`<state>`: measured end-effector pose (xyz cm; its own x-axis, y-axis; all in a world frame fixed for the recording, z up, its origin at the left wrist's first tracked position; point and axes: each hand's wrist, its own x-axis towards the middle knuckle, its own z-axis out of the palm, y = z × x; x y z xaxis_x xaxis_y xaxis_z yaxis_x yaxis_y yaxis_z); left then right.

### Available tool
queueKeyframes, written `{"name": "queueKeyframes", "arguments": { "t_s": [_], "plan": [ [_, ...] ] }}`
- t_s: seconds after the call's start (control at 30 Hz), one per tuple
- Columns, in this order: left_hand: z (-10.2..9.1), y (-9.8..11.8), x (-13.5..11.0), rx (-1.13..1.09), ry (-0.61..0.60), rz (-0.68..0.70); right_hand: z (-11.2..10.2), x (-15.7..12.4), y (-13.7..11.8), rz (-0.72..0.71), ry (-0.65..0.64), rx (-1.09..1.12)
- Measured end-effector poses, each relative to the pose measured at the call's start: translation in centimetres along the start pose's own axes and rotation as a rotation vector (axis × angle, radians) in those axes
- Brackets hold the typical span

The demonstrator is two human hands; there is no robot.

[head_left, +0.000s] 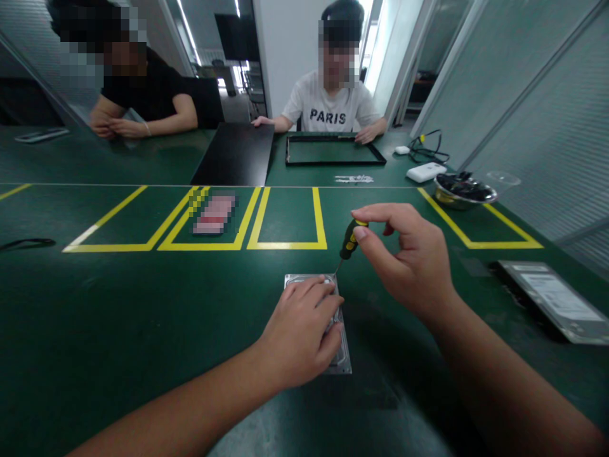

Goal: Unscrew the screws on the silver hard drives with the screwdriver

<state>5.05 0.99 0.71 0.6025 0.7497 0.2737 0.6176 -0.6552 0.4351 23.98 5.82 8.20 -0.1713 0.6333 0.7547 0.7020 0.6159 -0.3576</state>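
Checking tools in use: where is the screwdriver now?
In the head view, right of centre, the right hand holds the screwdriver, its tip at the far right corner of the silver drive under the left hand.

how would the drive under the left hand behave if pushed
The drive is probably stiff, since its silver shell looks like metal with straight edges. Lying flat on the table, it would likely slide rather than roll or tip. The left hand resting on it should help keep it from turning.
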Motion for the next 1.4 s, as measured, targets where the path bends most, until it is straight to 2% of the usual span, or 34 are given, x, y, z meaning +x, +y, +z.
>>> {"name": "queueKeyframes", "arguments": {
  "t_s": [0.43, 0.83, 1.4],
  "plan": [
    [0.04, 0.06, 0.25, 0.010, -0.004, -0.013, -0.49, 0.42, 0.03, -0.020, -0.025, -0.075],
    [0.02, 0.26, 0.22, 0.033, -0.008, -0.002, -0.74, 0.65, -0.37, -0.074, -0.085, -0.032],
    [-0.13, 0.19, 0.12, 0.021, -0.008, 0.002, -0.48, 0.43, -0.03, -0.069, -0.042, -0.078]
  ]
}}
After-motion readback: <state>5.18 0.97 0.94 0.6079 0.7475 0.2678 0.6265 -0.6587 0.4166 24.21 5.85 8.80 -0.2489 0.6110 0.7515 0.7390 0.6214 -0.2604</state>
